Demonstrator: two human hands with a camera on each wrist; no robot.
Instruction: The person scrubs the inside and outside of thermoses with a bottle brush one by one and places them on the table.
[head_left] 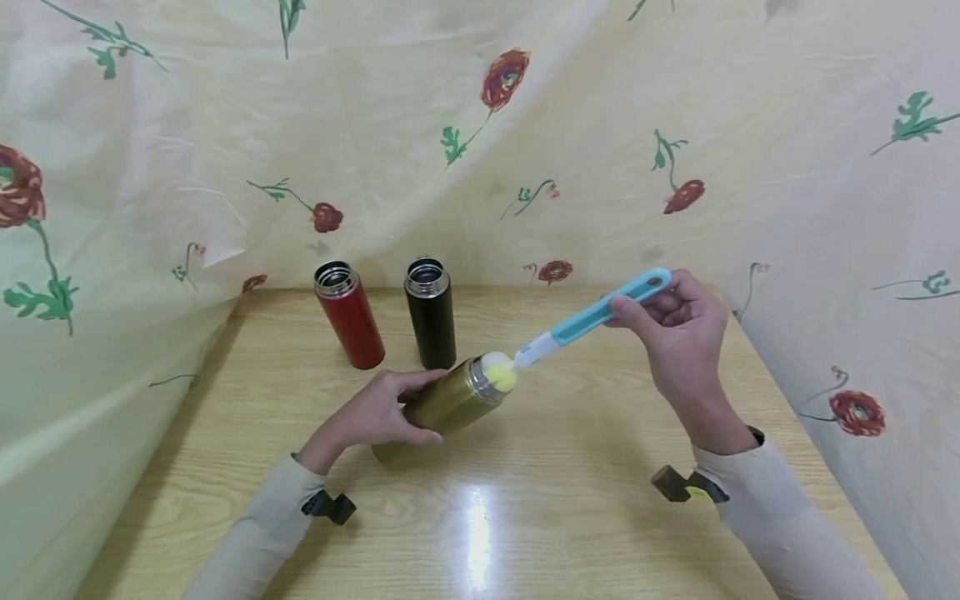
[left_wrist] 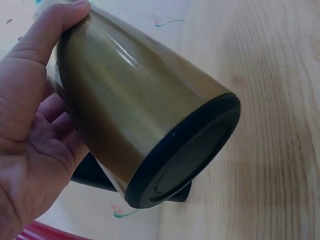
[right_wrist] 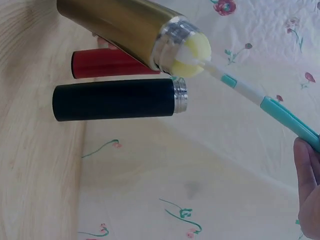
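My left hand [head_left: 386,408] grips a gold thermos flask [head_left: 453,400] round its body, tilted with its open steel mouth up and to the right. In the left wrist view the flask's black base [left_wrist: 185,155] faces the camera. My right hand [head_left: 686,333] pinches the blue handle of a bottle brush [head_left: 592,317] near its far end. The brush's yellow and white sponge head [right_wrist: 197,55] sits at the flask's mouth, partly inside it. How deep the sponge reaches is hidden by the rim.
Behind the gold flask stand a red flask [head_left: 351,321] and a black flask [head_left: 431,321], both upright and without lids. They are on a wooden table [head_left: 570,492]. A flowered cloth [head_left: 390,125] hangs behind the table and along its sides.
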